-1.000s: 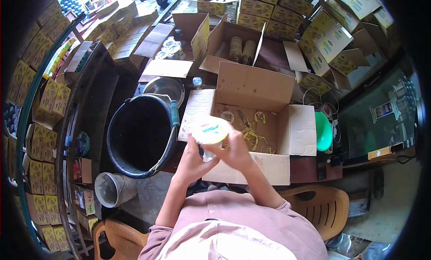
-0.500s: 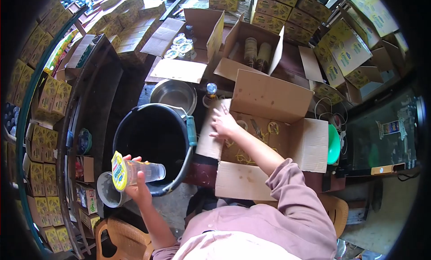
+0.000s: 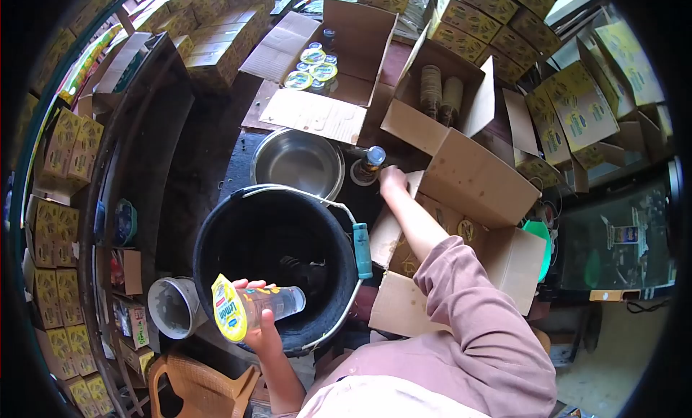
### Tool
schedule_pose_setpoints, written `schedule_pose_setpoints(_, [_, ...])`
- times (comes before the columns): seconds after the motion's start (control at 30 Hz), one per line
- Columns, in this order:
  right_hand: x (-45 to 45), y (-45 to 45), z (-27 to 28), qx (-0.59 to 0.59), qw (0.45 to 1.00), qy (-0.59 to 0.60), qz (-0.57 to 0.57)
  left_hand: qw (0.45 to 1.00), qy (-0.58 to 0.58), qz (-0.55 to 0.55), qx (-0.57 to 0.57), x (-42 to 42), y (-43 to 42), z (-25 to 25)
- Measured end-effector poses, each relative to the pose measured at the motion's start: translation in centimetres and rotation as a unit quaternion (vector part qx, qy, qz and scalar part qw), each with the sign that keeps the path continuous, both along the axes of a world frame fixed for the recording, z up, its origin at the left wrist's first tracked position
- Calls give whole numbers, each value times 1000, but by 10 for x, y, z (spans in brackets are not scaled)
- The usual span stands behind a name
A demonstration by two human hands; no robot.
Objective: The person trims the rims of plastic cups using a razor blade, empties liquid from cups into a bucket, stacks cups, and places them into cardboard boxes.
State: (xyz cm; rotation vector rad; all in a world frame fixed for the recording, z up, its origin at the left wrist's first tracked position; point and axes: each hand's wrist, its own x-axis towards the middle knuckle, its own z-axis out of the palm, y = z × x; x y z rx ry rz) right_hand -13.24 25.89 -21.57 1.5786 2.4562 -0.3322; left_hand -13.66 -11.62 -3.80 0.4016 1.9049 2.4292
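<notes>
My left hand (image 3: pixel 263 333) is closed around a clear plastic cup (image 3: pixel 277 302) with a yellow lemon-printed lid. The cup lies tilted on its side above the big dark bucket (image 3: pixel 209 234). At the left flap of the open cardboard box (image 3: pixel 479 169) is my right hand (image 3: pixel 393 181). Its fingers are curled down, and whatever they grip is hidden. Just left of that hand stands a small bottle-like container (image 3: pixel 367 165) with a blue-and-white top. Behind the bucket sits a steel basin (image 3: pixel 299 162). Inside the nearest box lie a round yellow lid (image 3: pixel 466 230) and yellow strips.
Several lemon-lidded cups (image 3: pixel 315 68) stand in a box at the back. Stacked cups (image 3: pixel 431 90) fill part of another box. A white pail (image 3: pixel 173 306) and an orange plastic chair (image 3: pixel 191 389) are at lower left. A green bowl (image 3: pixel 537 252) sits right of the nearest box.
My right hand has gone from open over the box flap to curled beside the blue-topped container. My left hand has shifted right with the cup, further over the bucket. The view has also shifted.
</notes>
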Motion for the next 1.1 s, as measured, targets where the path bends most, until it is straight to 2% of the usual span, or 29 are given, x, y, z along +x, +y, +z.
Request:
schedule_pose_setpoints(0.07, [1, 18, -14, -14, 997, 34, -70, 1000, -14, 2, 6, -1, -1, 0])
schedule_pose_setpoints(0.1, [3, 19, -12, 10, 1000, -15, -5, 1000, -16, -1, 1, -1, -2, -1])
schedule_pose_setpoints(0.17, [5, 12, -4, 32, 999, 5, 30, 1000, -17, -7, -7, -1, -3, -3])
schedule_pose_setpoints(0.23, [6, 7, 2, 6, 996, 51, 68, 1000, -17, -11, -7, -2, -2, -3])
schedule_pose_setpoints(0.33, [-4, 1, 6, 16, 992, 122, 16, 999, -23, -34, -23, -1, -4, -3])
schedule_pose_setpoints(0.43, [-10, 4, 14, 44, 992, 94, 69, 998, -17, -45, -29, -1, -5, -5])
schedule_pose_setpoints(0.5, [-13, 21, 9, 70, 992, 88, 65, 998, -9, -38, -39, -1, -3, -3])
schedule_pose_setpoints(0.57, [-14, 40, 23, 61, 993, 103, 6, 998, -2, -34, -46, 0, -3, -2])
schedule_pose_setpoints(0.63, [-10, 52, 30, 135, 975, 175, -17, 998, 7, -33, -44, -1, -3, -4])
schedule_pose_setpoints(0.67, [-12, 46, 77, -91, 958, 215, -166, 999, 20, -22, -42, -2, -2, -4])
schedule_pose_setpoints(0.7, [-10, 46, 79, -101, 933, 285, -197, 999, 19, -18, -40, -2, -2, -4])
schedule_pose_setpoints(0.77, [12, 45, 85, -76, 952, 286, -77, 999, 19, -11, -37, -2, -2, -4])
schedule_pose_setpoints(0.83, [42, 11, 120, -115, 945, 302, -57, 999, 30, -4, -39, -2, -1, -4])
schedule_pose_setpoints(0.87, [67, 7, 117, -58, 945, 323, -10, 999, 32, 1, -31, -2, 0, -3])
schedule_pose_setpoints(0.9, [94, -6, 127, 50, 915, 399, 37, 999, 35, 7, -23, -1, 1, -3])
schedule_pose_setpoints(0.93, [123, -17, 145, 60, 940, 336, 11, 999, 29, -7, -21, -2, -2, -6])
schedule_pose_setpoints(0.97, [151, -29, 152, 127, 981, 145, 32, 999, 34, -7, -22, -2, -3, -5])
schedule_pose_setpoints(1.0, [176, -26, 135, 89, 993, -44, 59, 999, 40, -7, -23, -2, -1, -4])
schedule_pose_setpoints(1.03, [183, -40, 140, 42, 989, -136, 39, 999, 45, -8, -25, -3, 0, -3])
schedule_pose_setpoints(1.1, [194, -60, 124, 8, 986, -145, 83, 997, 61, -14, -38, -4, -1, -6])
